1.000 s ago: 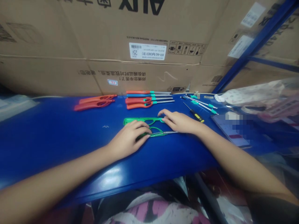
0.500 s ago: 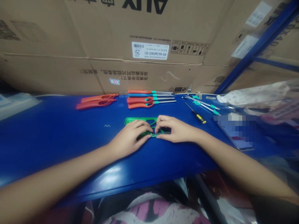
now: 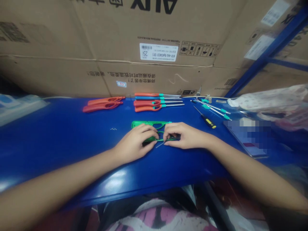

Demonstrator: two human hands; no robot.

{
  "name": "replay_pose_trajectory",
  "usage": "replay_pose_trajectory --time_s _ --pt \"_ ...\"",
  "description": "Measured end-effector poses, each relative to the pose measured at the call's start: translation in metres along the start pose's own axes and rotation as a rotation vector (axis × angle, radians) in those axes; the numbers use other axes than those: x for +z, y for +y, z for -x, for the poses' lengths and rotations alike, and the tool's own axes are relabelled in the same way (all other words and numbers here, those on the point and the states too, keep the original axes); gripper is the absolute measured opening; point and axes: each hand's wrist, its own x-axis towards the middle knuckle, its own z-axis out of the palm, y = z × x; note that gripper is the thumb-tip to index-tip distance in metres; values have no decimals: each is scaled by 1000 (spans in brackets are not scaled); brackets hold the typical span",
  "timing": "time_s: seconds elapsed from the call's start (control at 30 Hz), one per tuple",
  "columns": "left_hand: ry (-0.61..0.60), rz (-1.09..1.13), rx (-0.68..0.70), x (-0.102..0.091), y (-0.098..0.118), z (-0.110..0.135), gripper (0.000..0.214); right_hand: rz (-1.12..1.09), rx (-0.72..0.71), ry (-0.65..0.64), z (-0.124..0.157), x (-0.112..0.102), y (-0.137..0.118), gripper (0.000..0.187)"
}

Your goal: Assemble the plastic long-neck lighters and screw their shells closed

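Head view: left hand (image 3: pixel 134 141) above the desk (image 3: pixel 72 138), its fingers curled closed around the near green shell (image 3: pixel 149 139). Right hand (image 3: pixel 184 135) just beside it, fingers drawn together on a thin rod (image 3: pixel 160 145), one end jutting out toward the left; rest of this grip hidden. Far green shell (image 3: pixel 141 123) lies flat just beyond the hands. Behind it, four lighters (image 3: pixel 143 103) in a row; red shells (image 3: pixel 95 107) to their left, screwdriver (image 3: pixel 209 122) and phone (image 3: pixel 243 139) to the right.

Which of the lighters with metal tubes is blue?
The second lighter from the cardboard; its body alone is blue, the others being orange or red.
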Motion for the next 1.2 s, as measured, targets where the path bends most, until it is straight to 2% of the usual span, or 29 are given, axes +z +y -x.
replay_pose_trajectory --time_s 0.17,0.33,0.43,0.53,0.6,0.63,0.73,0.87,0.97,1.07,1.2 --pt "5 23 0 -1 3 -1 18 28 -33 11 0 2 2 8" --pt "-10 13 -6 0 -1 -1 18 86 -45 29 -2 5 3 4" --pt "-21 18 -9 1 -4 0 18 60 -35 49 -3 6 3 8" --pt "-16 26 -22 1 -4 0 19 89 64 194 -1 -1 4 11" --pt "-6 24 -29 1 -3 0 19 200 163 288 2 -9 8 9" --pt "-3 23 -30 1 -2 1 19 268 210 295 4 -13 10 8" --pt "8 19 -23 0 0 0 20 414 324 245 10 -23 17 12" --pt "8 12 -27 1 0 0 20 449 382 148 12 -23 22 17" --pt "11 18 -39 1 -1 0 20 434 384 110 9 -20 23 10" --pt "6 25 -55 2 -3 0 22 432 374 126 9 -22 23 9" --pt "12 31 -85 2 -4 1 26 368 264 125 11 -25 19 10"
